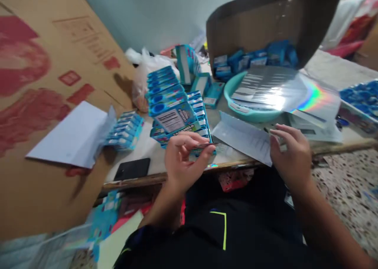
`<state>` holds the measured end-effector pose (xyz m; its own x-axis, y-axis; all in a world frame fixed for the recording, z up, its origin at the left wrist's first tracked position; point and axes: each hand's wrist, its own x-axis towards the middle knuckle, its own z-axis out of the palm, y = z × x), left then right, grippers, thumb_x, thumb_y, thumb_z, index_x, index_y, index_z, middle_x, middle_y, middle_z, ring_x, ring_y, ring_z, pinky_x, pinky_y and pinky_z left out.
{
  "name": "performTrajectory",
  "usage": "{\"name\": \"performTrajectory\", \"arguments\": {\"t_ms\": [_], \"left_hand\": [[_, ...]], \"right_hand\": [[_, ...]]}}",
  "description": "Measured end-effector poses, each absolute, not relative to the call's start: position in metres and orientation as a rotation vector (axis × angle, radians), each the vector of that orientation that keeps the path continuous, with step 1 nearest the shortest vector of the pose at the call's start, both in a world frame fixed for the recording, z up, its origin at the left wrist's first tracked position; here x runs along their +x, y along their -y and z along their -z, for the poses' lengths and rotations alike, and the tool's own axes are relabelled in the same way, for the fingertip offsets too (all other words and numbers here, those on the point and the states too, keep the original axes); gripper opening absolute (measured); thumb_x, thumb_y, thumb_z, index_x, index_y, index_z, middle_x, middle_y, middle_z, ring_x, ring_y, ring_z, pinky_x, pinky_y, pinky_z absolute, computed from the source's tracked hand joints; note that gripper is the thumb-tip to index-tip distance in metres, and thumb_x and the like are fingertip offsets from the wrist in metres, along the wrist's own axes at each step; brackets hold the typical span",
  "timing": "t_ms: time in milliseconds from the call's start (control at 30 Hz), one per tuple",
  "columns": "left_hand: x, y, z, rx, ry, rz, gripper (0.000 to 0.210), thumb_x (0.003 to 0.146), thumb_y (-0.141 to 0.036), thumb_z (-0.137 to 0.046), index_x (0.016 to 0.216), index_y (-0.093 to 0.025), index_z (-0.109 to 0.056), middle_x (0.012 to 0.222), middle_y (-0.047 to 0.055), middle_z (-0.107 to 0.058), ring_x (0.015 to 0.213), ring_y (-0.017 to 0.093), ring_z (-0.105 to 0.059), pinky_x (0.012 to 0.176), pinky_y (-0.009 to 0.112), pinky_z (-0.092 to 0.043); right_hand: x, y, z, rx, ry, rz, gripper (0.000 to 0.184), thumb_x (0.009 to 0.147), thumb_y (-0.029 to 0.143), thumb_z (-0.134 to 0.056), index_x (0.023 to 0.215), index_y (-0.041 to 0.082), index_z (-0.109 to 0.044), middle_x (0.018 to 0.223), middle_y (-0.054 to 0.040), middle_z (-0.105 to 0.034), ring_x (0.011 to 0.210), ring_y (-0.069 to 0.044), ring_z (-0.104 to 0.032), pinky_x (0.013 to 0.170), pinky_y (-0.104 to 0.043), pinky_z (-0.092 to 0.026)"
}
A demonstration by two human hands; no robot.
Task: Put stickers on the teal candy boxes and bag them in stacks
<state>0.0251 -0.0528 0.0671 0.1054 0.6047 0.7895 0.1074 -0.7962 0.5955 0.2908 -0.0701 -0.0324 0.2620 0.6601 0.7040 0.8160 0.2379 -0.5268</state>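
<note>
My left hand (pixel 187 159) is closed in a pinch on a thin flat piece (pixel 203 145), seen nearly edge-on, just above the table's front edge. To the right, my right hand (pixel 291 153) has its thumb and fingertips drawn together; anything between them is too small to make out. Its fingers are beside the right end of a folded white sheet (pixel 242 137) with faint lines. Behind my left hand stands a stack of blue printed candy boxes (pixel 174 115). A light-blue basin (pixel 256 115) holds shiny silver sheets (pixel 265 86), which spread over its right side.
A black phone (pixel 132 169) lies near the front edge, beside a smaller row of blue boxes (pixel 125 131). At left stands a large cardboard box (pixel 38 84) with a white paper (pixel 71 135). Another carton (pixel 251 29) holds blue packets (pixel 254 60). Blue items fill a tray (pixel 362 119) at right.
</note>
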Motion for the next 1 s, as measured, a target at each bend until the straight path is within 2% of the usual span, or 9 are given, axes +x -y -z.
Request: {"name": "performTrajectory", "arguments": {"t_ms": [133,267,400,500,567,767,1000], "left_hand": [[0.01,0.064,-0.085,1.896,-0.872,-1.947,0.036,0.082,-0.014,-0.083,0.1,-0.024,-0.054,0.09,-0.005,-0.065,0.077,0.008,-0.073,0.072,0.022,-0.066],[0.003,0.07,-0.099,1.871,-1.055,-1.985,0.041,0.085,-0.031,-0.084,0.112,-0.028,-0.053,0.09,-0.005,-0.063,0.073,0.01,-0.072,0.07,0.025,-0.066],[-0.007,0.074,-0.109,1.893,-1.092,-1.898,0.067,0.083,-0.034,-0.086,0.136,-0.033,-0.045,0.1,-0.003,-0.065,0.082,0.011,-0.073,0.072,0.023,-0.065],[-0.014,0.076,-0.112,1.978,-1.106,-1.84,0.092,0.08,-0.034,-0.089,0.152,-0.037,-0.032,0.113,0.002,-0.066,0.098,0.014,-0.072,0.072,0.021,-0.064],[-0.017,0.077,-0.115,2.031,-1.087,-1.818,0.101,0.079,-0.034,-0.089,0.157,-0.041,-0.025,0.121,0.004,-0.065,0.104,0.016,-0.071,0.071,0.02,-0.064],[-0.024,0.082,-0.125,2.039,-1.062,-1.846,0.098,0.085,-0.037,-0.084,0.159,-0.039,-0.022,0.126,0.008,-0.066,0.112,0.022,-0.071,0.071,0.025,-0.066],[-0.029,0.082,-0.125,2.0,-1.102,-1.884,0.09,0.09,-0.04,-0.079,0.158,-0.043,-0.02,0.135,0.007,-0.063,0.096,0.018,-0.076,0.071,0.028,-0.067]], "right_hand": [[0.251,0.075,-0.031,-1.117,1.49,0.075,0.02,0.094,0.023,-0.065,0.112,0.025,-0.073,0.109,-0.0087,-0.077,0.105,-0.027,-0.072,0.099,-0.049,-0.055],[0.204,0.078,-0.08,-0.835,1.603,-0.313,0.028,0.099,0.027,-0.062,0.126,0.028,-0.068,0.112,-0.0063,-0.076,0.103,-0.023,-0.072,0.092,-0.04,-0.058],[0.179,0.074,-0.104,-0.691,1.607,-0.538,0.029,0.104,0.036,-0.056,0.128,0.027,-0.067,0.111,-0.0057,-0.076,0.103,-0.022,-0.072,0.093,-0.039,-0.057],[0.173,0.07,-0.122,-0.669,1.657,-0.545,0.026,0.104,0.04,-0.056,0.118,0.025,-0.072,0.108,-0.0054,-0.077,0.1,-0.021,-0.072,0.09,-0.037,-0.057],[0.172,0.068,-0.135,-0.665,1.758,-0.58,0.025,0.102,0.041,-0.058,0.113,0.025,-0.074,0.104,-0.0046,-0.077,0.096,-0.02,-0.072,0.085,-0.034,-0.057],[0.166,0.068,-0.148,-0.691,1.947,-0.708,0.024,0.096,0.039,-0.067,0.114,0.025,-0.074,0.096,-0.0021,-0.075,0.083,-0.016,-0.068,0.071,-0.026,-0.053],[0.157,0.067,-0.135,-0.681,1.898,-0.653,0.019,0.093,0.031,-0.07,0.111,0.026,-0.076,0.089,0.0002,-0.072,0.079,-0.014,-0.065,0.069,-0.025,-0.052]]}}
